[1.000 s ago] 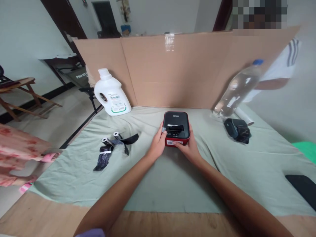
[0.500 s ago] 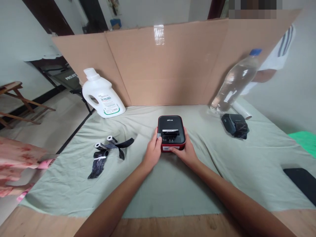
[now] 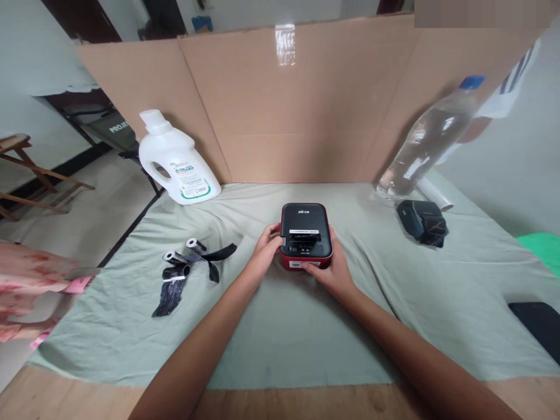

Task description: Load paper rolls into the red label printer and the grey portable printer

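Steady the printer from the right, and let your left thumb do the fine work.
Your black-and-red printer (image 3: 305, 223) sits top side up around the middle of the table (image 3: 245, 405), well in from the front edge and apart from the cardboard panel (image 3: 306, 111) along the back edge. Your right hand (image 3: 340, 271) is wrapped around its right side, thumb across the front label (image 3: 296, 265); your left hand (image 3: 263, 249) grips the left side, thumb by the grey tab (image 3: 282, 241). That placement suggests pressure on the tab, so brace the casing with your right palm, use the flat of your left thumb, and push evenly, since the wrinkled cloth (image 3: 271, 344) could let the body twist or slide. The rolls (image 3: 175, 258) towards the left edge look safely out of reach.
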Action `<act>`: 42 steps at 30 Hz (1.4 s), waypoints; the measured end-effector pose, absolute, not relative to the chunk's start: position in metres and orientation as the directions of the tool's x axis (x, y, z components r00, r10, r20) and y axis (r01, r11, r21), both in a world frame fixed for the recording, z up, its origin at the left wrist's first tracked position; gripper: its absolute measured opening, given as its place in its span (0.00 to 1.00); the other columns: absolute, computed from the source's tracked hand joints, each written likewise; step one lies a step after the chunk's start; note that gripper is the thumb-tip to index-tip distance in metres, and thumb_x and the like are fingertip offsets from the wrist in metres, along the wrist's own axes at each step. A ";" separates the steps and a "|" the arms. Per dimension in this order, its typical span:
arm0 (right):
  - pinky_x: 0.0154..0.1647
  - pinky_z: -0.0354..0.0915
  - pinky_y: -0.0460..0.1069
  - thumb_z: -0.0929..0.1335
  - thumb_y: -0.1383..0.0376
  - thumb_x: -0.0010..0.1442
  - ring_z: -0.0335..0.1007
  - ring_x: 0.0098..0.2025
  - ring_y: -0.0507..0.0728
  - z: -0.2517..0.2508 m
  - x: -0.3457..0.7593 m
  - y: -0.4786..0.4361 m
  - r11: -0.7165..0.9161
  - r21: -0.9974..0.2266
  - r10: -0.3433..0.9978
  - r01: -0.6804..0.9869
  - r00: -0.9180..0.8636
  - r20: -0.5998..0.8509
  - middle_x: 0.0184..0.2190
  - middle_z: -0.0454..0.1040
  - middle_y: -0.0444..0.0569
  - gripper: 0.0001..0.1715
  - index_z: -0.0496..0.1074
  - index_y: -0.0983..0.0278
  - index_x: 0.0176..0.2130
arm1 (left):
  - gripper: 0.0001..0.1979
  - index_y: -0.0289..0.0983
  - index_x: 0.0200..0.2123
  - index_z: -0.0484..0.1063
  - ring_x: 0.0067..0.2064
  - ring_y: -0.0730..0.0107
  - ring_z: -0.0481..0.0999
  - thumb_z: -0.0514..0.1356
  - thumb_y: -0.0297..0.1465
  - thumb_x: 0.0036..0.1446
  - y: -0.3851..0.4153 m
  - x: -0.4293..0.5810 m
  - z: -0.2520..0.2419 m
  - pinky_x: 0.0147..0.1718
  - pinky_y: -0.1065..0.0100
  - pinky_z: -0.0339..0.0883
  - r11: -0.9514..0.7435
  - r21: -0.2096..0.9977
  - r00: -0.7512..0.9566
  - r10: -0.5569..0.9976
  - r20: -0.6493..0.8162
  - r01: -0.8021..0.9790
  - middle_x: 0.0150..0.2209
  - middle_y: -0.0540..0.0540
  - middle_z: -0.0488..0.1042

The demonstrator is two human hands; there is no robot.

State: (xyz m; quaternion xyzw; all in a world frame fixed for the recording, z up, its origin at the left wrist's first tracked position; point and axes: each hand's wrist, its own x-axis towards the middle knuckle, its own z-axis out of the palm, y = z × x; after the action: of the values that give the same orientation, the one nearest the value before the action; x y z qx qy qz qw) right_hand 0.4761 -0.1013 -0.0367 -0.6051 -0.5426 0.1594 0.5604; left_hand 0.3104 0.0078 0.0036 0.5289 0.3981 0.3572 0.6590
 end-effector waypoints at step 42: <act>0.40 0.70 0.55 0.65 0.64 0.62 0.76 0.39 0.62 0.097 0.503 -0.022 0.041 -0.391 0.998 0.919 -0.058 -0.031 0.42 0.80 0.53 0.17 0.74 0.60 0.51 | 0.32 0.38 0.68 0.56 0.67 0.47 0.60 0.56 0.43 0.64 -0.016 0.307 -0.037 0.67 0.46 0.53 -0.647 0.762 0.336 0.716 0.612 -0.011 0.63 0.31 0.60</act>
State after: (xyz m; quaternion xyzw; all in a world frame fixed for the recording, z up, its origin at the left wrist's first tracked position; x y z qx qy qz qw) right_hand 0.5025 -0.0219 0.0966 -0.6746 -0.7105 0.1556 0.1259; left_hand 0.3065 -0.0163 -0.0369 0.7403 0.2380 0.5248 0.3462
